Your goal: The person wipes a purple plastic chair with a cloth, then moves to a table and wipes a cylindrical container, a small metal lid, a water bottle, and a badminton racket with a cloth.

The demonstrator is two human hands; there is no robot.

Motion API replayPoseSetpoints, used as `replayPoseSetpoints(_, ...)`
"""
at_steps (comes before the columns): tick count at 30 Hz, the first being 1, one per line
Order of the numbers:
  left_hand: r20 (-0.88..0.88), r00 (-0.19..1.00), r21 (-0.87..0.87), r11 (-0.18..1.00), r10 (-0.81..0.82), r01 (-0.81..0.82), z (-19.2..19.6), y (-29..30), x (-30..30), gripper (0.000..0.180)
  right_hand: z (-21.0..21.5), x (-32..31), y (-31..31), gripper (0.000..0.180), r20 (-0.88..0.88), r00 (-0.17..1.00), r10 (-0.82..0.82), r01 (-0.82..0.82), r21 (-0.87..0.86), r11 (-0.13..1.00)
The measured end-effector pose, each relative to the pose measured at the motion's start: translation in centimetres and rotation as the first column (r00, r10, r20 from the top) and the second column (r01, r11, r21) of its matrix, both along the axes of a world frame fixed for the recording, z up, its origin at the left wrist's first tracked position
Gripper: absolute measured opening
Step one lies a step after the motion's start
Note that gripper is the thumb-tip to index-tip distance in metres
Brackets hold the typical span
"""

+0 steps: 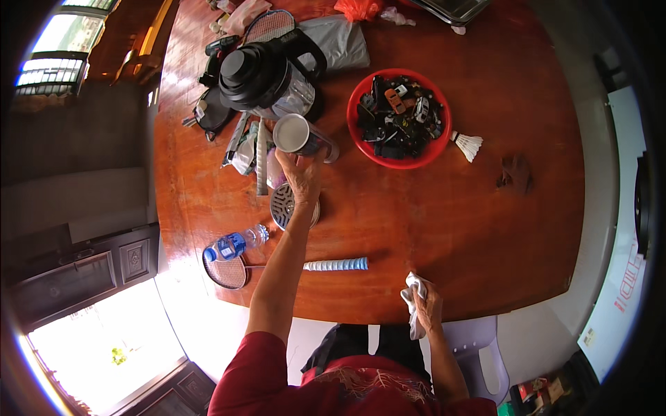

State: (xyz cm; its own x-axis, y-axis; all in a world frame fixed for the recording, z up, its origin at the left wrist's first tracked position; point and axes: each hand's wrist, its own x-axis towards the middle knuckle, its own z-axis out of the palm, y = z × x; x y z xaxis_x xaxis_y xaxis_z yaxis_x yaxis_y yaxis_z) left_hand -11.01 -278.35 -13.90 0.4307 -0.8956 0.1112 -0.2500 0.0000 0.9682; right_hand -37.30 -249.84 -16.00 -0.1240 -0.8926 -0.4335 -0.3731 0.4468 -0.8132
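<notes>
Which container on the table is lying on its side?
The clear plastic water bottle with the blue label, beside the badminton racket. The black-lidded jug and the red bowl stand upright.

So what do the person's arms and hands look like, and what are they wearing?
Both arms are bare from the short sleeves down. The short red sleeves belong to a red top with pale, thread-like patterning across the front. The left hand and the right hand wear no gloves. No watch, bracelet or ring is clear enough to make out in this view.
</notes>
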Motion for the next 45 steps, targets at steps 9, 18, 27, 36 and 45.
replayPoseSetpoints(9,0.046,0.998,-0.001,0.999,-0.035,0.035,0.1,0.0,0.8,0.072,0.5,0.5,0.3,0.029,0.039,0.999,0.025,-0.029,0.102,0.994)
replayPoseSetpoints(18,0.594,0.795,0.137,0.959,0.121,-0.249,-2.8,8.0,4.4,0.083,0.6,1.1,0.8,0.028,0.053,0.998,-0.042,0.034,0.141,0.989)
replayPoseSetpoints(27,0.399,0.768,0.581,0.510,0.502,-0.635,-8.4,14.4,9.7,0.094,3.7,2.4,-3.3,0.029,0.178,0.979,-0.097,0.085,0.073,0.994)
replayPoseSetpoints(36,-0.333,0.674,0.768,0.605,0.659,-0.211,-8.6,15.0,11.3,0.031,15.1,9.2,-24.1,0.059,-0.087,0.933,0.350,-0.323,-0.631,0.705)
replayPoseSetpoints(45,-0.656,0.512,0.522,0.823,0.555,-0.223,-9.8,15.6,10.6,0.032,7.7,5.1,-11.3,0.035,-0.032,0.919,0.393,-0.394,-0.069,0.916)
